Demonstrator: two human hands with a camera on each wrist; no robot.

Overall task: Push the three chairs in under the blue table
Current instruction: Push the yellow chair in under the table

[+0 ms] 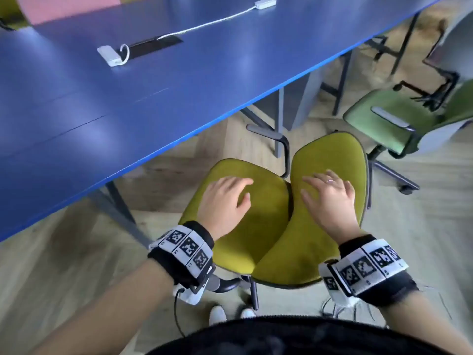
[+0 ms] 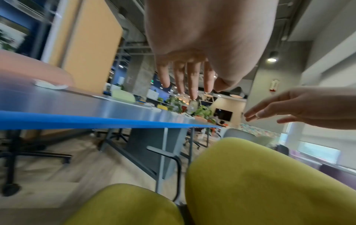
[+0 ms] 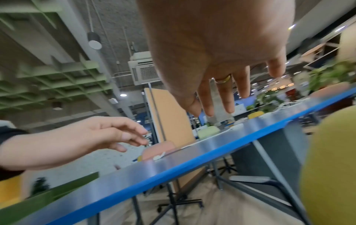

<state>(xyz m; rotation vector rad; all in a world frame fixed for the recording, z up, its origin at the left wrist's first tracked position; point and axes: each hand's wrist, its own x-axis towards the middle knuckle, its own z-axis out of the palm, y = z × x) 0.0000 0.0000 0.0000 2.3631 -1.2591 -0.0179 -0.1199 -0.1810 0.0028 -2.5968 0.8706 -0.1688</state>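
A yellow-green chair (image 1: 258,234) stands just off the edge of the blue table (image 1: 153,85), not under it, its seat (image 2: 125,205) to the left and its backrest (image 2: 269,182) to the right. My left hand (image 1: 227,198) is over the seat with relaxed fingers. My right hand (image 1: 330,198), wearing a ring, is spread over the backrest. The wrist views show both hands in the air, holding nothing: left hand (image 2: 190,76), right hand (image 3: 221,85). A green chair (image 1: 399,119) stands out from the table at the right, and a grey chair (image 1: 455,34) stands farther back.
On the table lie a white charger (image 1: 108,55) with a cable, a second white adapter (image 1: 265,2) and a pink sheet (image 1: 66,6). Grey table legs (image 1: 279,119) stand beyond the yellow-green chair. My white shoes (image 1: 217,315) are on the wooden floor behind it.
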